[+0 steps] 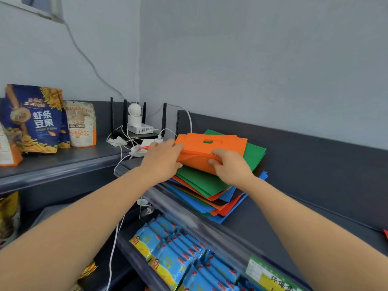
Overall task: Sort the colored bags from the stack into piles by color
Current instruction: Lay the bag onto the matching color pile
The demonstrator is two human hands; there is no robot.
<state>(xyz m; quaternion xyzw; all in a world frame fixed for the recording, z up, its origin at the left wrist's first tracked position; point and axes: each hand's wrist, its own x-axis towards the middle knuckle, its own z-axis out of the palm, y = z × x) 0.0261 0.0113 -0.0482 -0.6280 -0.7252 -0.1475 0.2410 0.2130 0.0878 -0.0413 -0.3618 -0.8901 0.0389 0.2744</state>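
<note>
Your left hand (162, 158) is clamped on the left edge of the top orange bag (228, 143), and your right hand (230, 168) pinches that bag's near edge, which is raised and curled up off the stack (220, 204). So both hands are closed on the same bag. Under your palms lies a green bag (199, 181), then blue, orange and dark layers fanned out unevenly on the dark shelf (247, 232). Just beyond your left hand, nearly touching the knuckles, sit a white plug (159, 140) and a power strip (137, 151), with white cables (122, 162) trailing down past your left forearm. Farther back stands a router (139, 133) with 4 black antennas and a small white camera (134, 114) on top. Well left of your left hand, 2 snack pouches (35, 120) stand on the neighbouring shelf. Below both forearms, a clear front rail (210, 229) edges the shelf, and blue packets (178, 259) fill the tier beneath.
</note>
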